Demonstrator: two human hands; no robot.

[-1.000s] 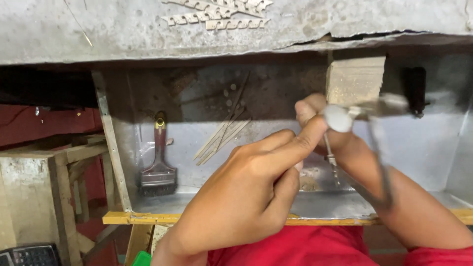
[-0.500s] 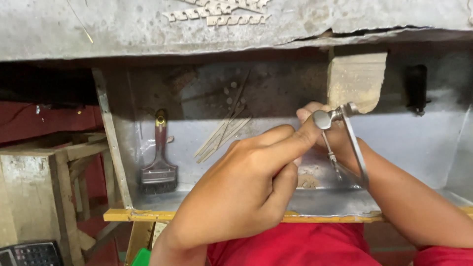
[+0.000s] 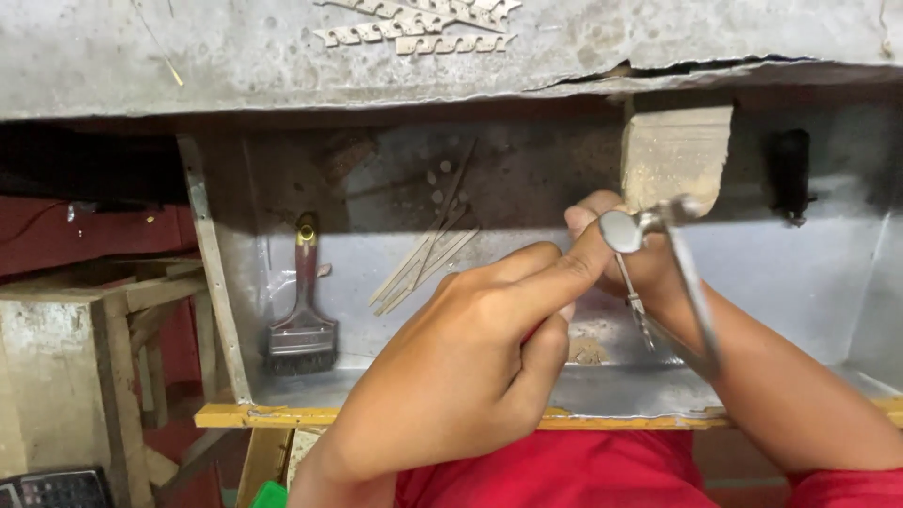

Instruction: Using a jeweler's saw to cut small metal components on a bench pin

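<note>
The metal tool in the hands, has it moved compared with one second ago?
Yes. The metal tool has tilted; its round knob now sits left of the wooden block, no longer under it.

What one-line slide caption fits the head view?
Two hands, left hand and right hand, grip a metal saw frame over a metal tray holding a brush.
</note>
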